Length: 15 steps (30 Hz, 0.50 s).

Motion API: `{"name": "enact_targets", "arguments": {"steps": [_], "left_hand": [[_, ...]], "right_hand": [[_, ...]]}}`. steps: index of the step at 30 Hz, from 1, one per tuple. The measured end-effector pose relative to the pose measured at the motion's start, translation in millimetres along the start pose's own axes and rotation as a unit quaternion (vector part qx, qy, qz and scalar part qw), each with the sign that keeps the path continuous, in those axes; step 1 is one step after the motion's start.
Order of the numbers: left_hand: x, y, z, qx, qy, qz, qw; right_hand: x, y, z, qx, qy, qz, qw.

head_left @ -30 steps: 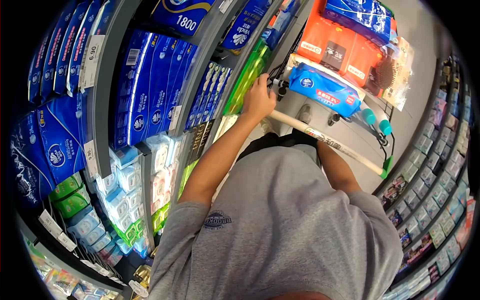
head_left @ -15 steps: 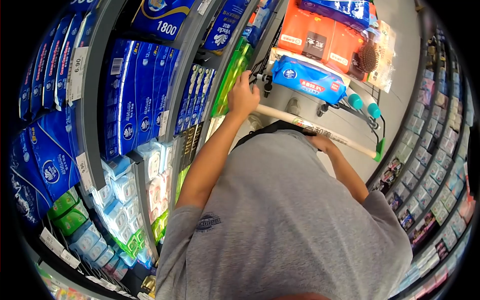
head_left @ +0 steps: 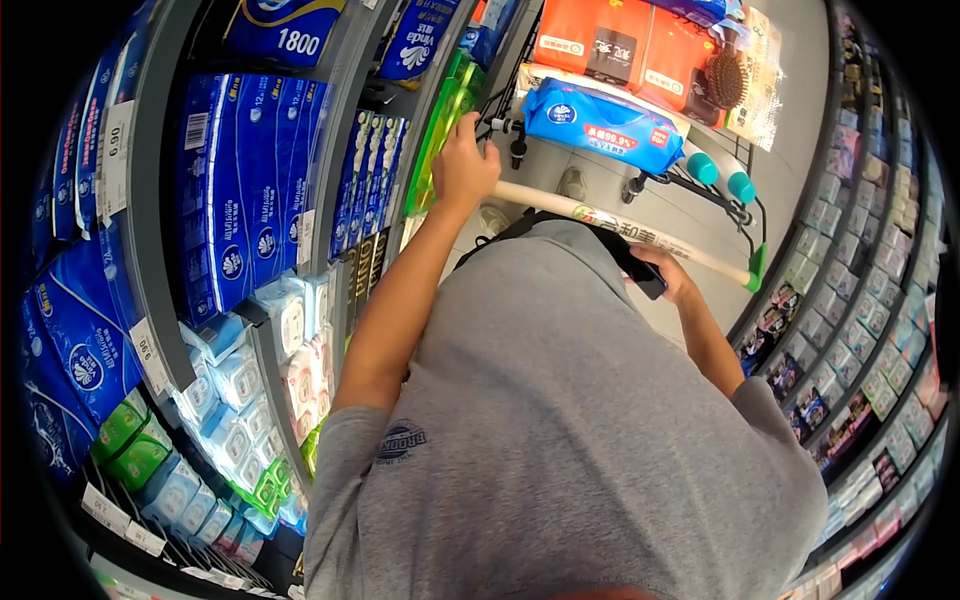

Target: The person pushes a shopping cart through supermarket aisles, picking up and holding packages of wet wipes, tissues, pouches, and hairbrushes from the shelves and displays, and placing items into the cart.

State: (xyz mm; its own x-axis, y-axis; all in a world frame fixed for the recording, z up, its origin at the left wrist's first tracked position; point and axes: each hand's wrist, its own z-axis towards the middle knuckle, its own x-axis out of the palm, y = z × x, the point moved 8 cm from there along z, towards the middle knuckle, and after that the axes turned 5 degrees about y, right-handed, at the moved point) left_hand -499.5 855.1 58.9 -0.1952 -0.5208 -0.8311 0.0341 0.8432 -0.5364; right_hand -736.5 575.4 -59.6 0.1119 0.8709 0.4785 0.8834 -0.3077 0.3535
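Observation:
My left hand (head_left: 466,168) is closed around the left end of the shopping cart's pale handle (head_left: 600,222), hiding that end. Near my waist, my right hand (head_left: 676,276) grips a black smartphone (head_left: 647,277), just below the handle and apart from it. In the cart, a blue pack of wet wipes (head_left: 598,128) lies nearest me. Behind it sit orange packs (head_left: 668,65) and a brown hairbrush (head_left: 727,80). Two bottles with teal caps (head_left: 702,168) lie at the cart's right side.
Shelves (head_left: 180,250) on my left hold blue tissue packs (head_left: 250,190) and white wipes packs (head_left: 235,385). On the right, another long shelf (head_left: 835,330) carries many small packages. My shoes (head_left: 572,183) show on the tiled floor beneath the cart.
My right hand has come away from my waist, and the phone in it now shows. The cart and shelves sit slightly further left and up in view. My left hand stays on the handle.

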Motion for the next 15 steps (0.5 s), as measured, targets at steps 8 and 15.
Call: {"name": "enact_targets", "arguments": {"steps": [8, 15], "left_hand": [[1.9, 0.4, -2.6, -0.007, 0.025, 0.039, 0.999], [3.6, 1.3, -2.6, 0.005, 0.019, 0.048, 0.999]], "right_hand": [[-8.8, -20.9, 20.2, 0.034, 0.077, 0.104, 0.991], [-15.0, -35.6, 22.0, 0.036, 0.123, 0.171, 0.977]]}}
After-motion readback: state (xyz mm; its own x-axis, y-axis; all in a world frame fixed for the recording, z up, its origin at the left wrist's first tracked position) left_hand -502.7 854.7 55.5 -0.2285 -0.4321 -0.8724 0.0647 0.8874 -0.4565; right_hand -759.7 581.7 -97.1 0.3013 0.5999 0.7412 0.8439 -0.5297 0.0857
